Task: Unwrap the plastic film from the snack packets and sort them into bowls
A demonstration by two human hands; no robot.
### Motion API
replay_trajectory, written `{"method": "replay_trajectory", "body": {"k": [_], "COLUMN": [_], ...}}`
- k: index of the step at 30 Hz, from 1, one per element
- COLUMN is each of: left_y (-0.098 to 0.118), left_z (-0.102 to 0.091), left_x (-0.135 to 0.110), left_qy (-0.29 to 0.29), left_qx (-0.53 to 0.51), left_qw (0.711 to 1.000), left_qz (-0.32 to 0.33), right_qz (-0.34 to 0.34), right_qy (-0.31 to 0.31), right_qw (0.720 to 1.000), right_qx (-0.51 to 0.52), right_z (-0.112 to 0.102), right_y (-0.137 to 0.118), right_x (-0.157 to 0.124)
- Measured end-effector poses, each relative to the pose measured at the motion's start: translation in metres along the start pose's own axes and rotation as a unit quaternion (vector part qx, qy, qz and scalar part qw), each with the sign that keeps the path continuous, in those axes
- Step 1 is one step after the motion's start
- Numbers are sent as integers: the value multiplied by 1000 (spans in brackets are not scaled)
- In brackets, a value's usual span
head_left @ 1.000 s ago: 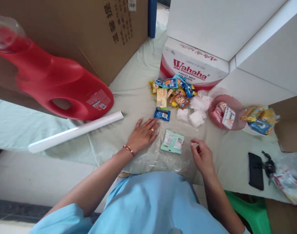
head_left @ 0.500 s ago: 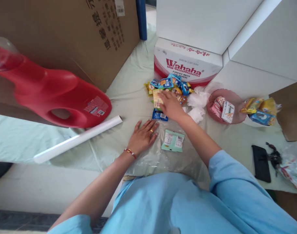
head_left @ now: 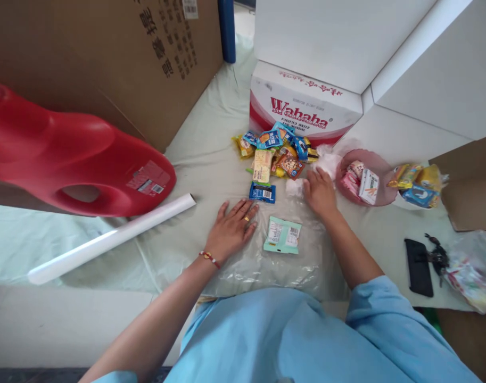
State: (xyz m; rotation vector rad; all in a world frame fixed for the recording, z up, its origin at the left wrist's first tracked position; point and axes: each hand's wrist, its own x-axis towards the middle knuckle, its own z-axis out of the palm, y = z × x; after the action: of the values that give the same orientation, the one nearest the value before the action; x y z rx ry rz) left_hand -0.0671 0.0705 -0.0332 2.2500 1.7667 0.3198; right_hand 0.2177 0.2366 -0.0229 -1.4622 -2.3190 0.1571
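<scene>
My left hand (head_left: pixel 233 227) lies flat with fingers spread at the left edge of a clear plastic bag (head_left: pixel 246 271). On that bag rests a mint-green snack packet (head_left: pixel 282 235), between my two hands. My right hand (head_left: pixel 320 192) rests with its fingers stretched out against crumpled white plastic (head_left: pixel 328 159). Beyond the hands is a pile of snack packets: a blue packet (head_left: pixel 262 192), a pale yellow cracker packet (head_left: pixel 262 165), a brown cookie packet (head_left: pixel 290 164) and light-blue packets (head_left: pixel 270 139).
A pink bowl (head_left: pixel 348 197) with packets stands right of my right hand, beside yellow and blue packets (head_left: pixel 420 194). A Wahaha carton (head_left: pixel 306 106) stands behind the pile. On the left are a red jug (head_left: pixel 107 154) and a white roll (head_left: pixel 115 239). A phone (head_left: pixel 418 268) lies at the right.
My right hand has moved off the cracker packet, rightward to the crumpled white plastic. The packets it covered now show. My left hand stays flat in place.
</scene>
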Motion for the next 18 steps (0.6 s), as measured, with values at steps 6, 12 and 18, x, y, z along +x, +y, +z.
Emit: {"method": "replay_trajectory", "body": {"k": [6, 12, 18], "left_y": [0, 0, 0], "left_z": [0, 0, 2], "left_x": [0, 0, 0], "left_qy": [-2, -7, -3], "left_qx": [5, 7, 10], "left_qw": [1000, 1000, 1000], "left_qz": [3, 3, 3], "right_qz": [8, -49, -122], "right_qy": [-16, -7, -189], "right_qw": [1000, 996, 969], "right_qx": [6, 76, 101], "right_z": [-4, -6, 27], "right_y": [34, -34, -90], "right_x": [-28, -5, 6]}}
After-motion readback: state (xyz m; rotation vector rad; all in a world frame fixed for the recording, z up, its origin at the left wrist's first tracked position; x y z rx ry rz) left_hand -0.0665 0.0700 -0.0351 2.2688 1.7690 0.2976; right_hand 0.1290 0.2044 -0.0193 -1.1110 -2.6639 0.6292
